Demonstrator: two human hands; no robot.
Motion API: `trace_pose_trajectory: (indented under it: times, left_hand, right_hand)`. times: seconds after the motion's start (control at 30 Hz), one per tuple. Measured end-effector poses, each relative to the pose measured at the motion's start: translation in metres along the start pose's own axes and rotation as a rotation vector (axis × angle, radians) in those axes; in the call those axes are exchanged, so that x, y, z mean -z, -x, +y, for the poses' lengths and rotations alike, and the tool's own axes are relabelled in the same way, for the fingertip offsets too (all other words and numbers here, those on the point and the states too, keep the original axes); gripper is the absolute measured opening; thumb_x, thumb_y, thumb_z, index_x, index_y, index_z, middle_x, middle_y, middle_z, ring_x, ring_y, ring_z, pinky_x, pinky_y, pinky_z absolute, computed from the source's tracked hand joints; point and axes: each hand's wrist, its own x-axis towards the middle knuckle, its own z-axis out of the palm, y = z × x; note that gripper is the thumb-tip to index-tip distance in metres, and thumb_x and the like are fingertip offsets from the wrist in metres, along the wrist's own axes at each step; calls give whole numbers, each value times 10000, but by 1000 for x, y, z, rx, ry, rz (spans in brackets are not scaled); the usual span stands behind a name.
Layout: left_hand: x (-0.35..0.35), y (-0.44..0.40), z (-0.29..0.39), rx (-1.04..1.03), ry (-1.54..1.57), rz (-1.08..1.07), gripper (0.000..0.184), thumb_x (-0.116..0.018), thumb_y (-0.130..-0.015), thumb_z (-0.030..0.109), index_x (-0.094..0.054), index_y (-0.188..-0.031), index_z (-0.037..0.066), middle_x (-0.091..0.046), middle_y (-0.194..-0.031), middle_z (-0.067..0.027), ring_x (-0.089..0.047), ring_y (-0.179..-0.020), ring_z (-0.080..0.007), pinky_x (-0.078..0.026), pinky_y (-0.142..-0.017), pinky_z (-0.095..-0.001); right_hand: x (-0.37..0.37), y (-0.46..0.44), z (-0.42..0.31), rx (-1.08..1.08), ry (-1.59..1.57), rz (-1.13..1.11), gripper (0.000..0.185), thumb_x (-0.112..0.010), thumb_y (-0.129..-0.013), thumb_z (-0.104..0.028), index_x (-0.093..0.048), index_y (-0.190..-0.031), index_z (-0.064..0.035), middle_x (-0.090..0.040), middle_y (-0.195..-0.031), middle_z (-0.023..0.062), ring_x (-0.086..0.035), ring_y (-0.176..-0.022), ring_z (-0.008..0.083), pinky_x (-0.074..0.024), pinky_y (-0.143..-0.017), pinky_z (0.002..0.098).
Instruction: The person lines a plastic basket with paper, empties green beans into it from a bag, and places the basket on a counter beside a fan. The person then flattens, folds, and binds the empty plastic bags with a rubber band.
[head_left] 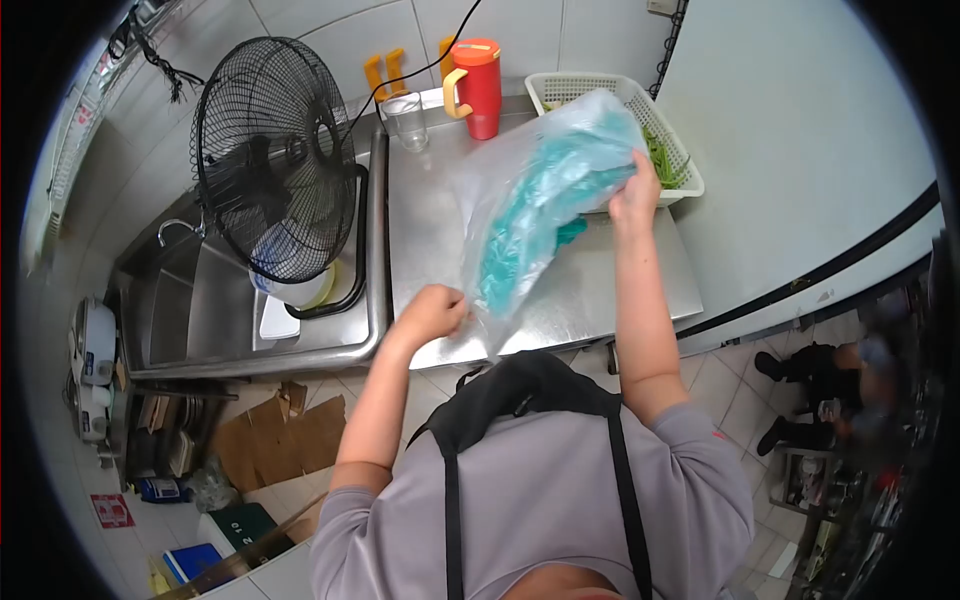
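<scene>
White tiles (350,25) line the wall behind your steel bench (610,275), with a pale panel (800,130) standing along its right side. Above the bench you have a translucent plastic bag (555,195), slanting from upper right to lower left, with teal material (530,235) showing inside. Your right hand (634,195) has its grip clamped on the bag's upper end, just in front of a white basket (697,186) holding green vegetables (665,165). Your left hand (432,310) is at the bag's lower left edge, fingers curled; you cannot tell from this view whether that grip is pinching the plastic. Beyond the bag, near the wall, a red mug (483,95) with an orange lid stands beside a clear glass (408,125). To your left, a black fan (275,160) stands over the sink (165,300). Cardboard (280,440) lies on the floor below, and another person's legs (800,400) show at right.
</scene>
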Motion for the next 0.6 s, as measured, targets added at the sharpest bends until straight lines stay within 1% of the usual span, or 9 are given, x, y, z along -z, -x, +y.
trace_pose_trajectory:
  times: [0.1, 0.17, 0.27, 0.33, 0.4, 0.43, 0.47, 0.57, 0.6]
  left_hand:
    - [-21, -39, -3, -385, 262, 604, 210, -485, -780, 131, -629, -808, -20, -596, -647, -162, -589, -600, -231, -469, -622, -331]
    - [-10, -39, 4, -611, 246, 775, 224, -475, -822, 131, -590, -948, -14, -607, -871, -165, -576, -817, -224, -444, -733, -325]
    - [15, -48, -3, -718, 1011, 620, 323, -467, -873, 208, -486, -1125, 7, -513, -1119, -113, -475, -1039, -198, -362, -893, -318]
    - [25, -38, 27, -914, 1293, 633, 383, -419, -890, 294, -466, -1157, 22, -494, -1166, -109, -448, -1100, -206, -311, -974, -352]
    - [21, -44, 20, -913, 1691, 381, 394, -429, -881, 301, -466, -1164, 29, -502, -1169, -116, -451, -1105, -220, -297, -992, -365]
    - [16, -52, 10, -898, 1882, 239, 400, -435, -876, 304, -466, -1168, 33, -506, -1170, -119, -453, -1107, -226, -290, -1001, -371]
    - [0, -81, -31, -754, 2290, -138, 388, -480, -846, 272, -482, -1160, 44, -529, -1153, -118, -463, -1102, -243, -323, -986, -379]
    - [-29, -73, 4, -696, 2362, -528, 423, -447, -852, 311, -485, -1165, 29, -514, -1191, -123, -459, -1113, -251, -344, -964, -417]
    - [-34, -70, 14, -678, 2325, -596, 420, -457, -847, 301, -485, -1165, 29, -516, -1184, -121, -464, -1103, -246, -350, -955, -410]
  right_hand:
    - [-21, 41, -20, -97, 182, -187, 288, -530, -816, -162, -451, -1044, -4, -556, -956, 113, -592, -782, 219, -521, -554, 350]
    - [-19, 49, -30, -133, 387, -288, 309, -528, -816, -196, -427, -1042, -12, -559, -873, 111, -591, -712, 204, -515, -468, 332]
    - [-8, 51, -54, -133, 559, -297, 279, -547, -822, -221, -471, -973, 1, -567, -816, 93, -584, -623, 165, -497, -423, 307]
    - [-11, 56, -67, -160, 486, -270, 283, -560, -822, -227, -486, -962, 7, -567, -790, 86, -578, -606, 154, -493, -419, 305]
    - [-18, 62, -70, -176, 304, -190, 299, -572, -821, -236, -500, -967, 15, -563, -761, 79, -572, -596, 145, -491, -424, 301]
    - [-15, 65, -66, -207, 282, -273, 314, -572, -824, -225, -492, -1002, 20, -562, -768, 74, -573, -613, 141, -493, -452, 291]
    - [-9, 65, -59, -238, 261, -356, 331, -573, -826, -215, -484, -1036, 25, -560, -775, 70, -574, -630, 136, -496, -479, 282]
    - [-10, 87, -24, -127, 509, -624, 404, -571, -830, -146, -425, -1157, 40, -549, -856, 60, -575, -749, 127, -495, -630, 257]
    - [-13, 96, -13, -101, 562, -611, 409, -566, -830, -123, -410, -1171, 41, -541, -918, 68, -565, -798, 125, -485, -668, 256]
